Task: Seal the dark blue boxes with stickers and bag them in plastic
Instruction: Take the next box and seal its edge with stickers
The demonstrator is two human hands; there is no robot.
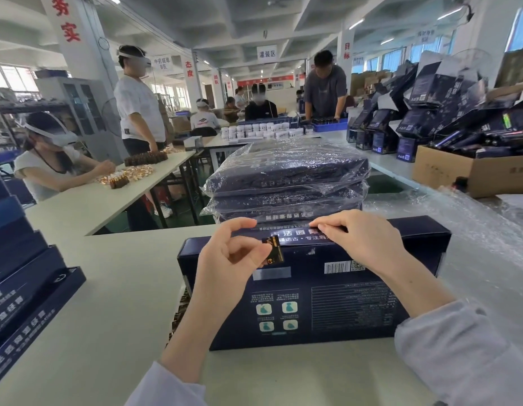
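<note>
Beyond the dark blue box (327, 294), three like it sit stacked in plastic bags (286, 183); a cardboard carton (459, 174) far right holds dark packs. The box lies flat on the surface (122, 288), long axis left-right, barcode up. The left hand (222, 271) pinches a sticker (273, 250) at its far edge; the right hand (362, 241) pinches that edge.
</note>
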